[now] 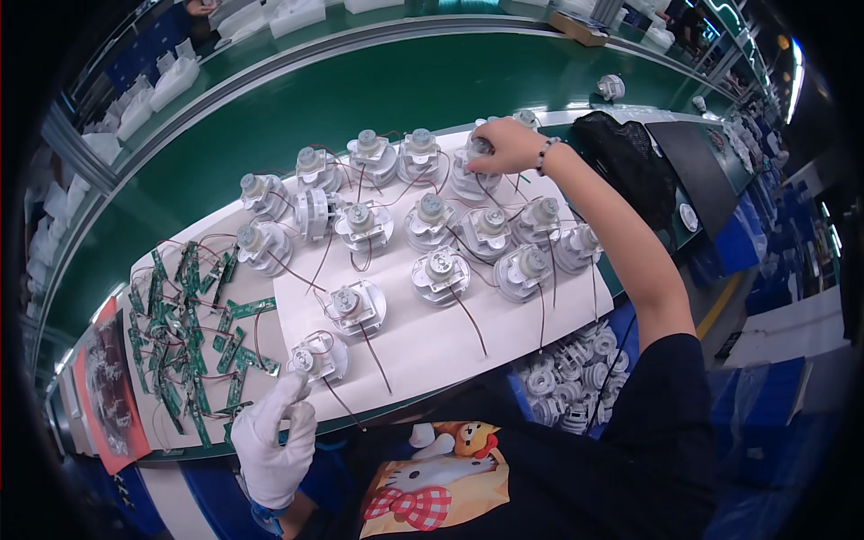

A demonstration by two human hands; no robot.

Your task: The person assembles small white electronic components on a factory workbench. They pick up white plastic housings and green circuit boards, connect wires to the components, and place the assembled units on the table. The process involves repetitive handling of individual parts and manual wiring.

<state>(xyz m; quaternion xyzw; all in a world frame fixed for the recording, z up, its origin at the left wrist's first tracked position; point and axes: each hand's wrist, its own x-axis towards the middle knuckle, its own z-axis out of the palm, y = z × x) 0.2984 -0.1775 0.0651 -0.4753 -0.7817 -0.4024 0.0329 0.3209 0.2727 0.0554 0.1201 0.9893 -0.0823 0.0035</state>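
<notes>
My right hand, bare and with a beaded bracelet at the wrist, is closed round the top of a round white motor assembly in the back row. The fingers partly cover its grey motor. My left hand, in a white glove, has its fingers curled at the front left. Its fingertips reach the edge of the nearest motor assembly; anything pinched in them is hidden. Several similar assemblies with thin dark wires stand in loose rows on the white sheet, among them one tipped on its side.
A heap of green circuit boards with wires lies at the left, beside a red-edged bag. White ring-shaped parts fill a blue bin below the front edge. Black mesh lies at the right. Behind runs a green belt bearing one assembly.
</notes>
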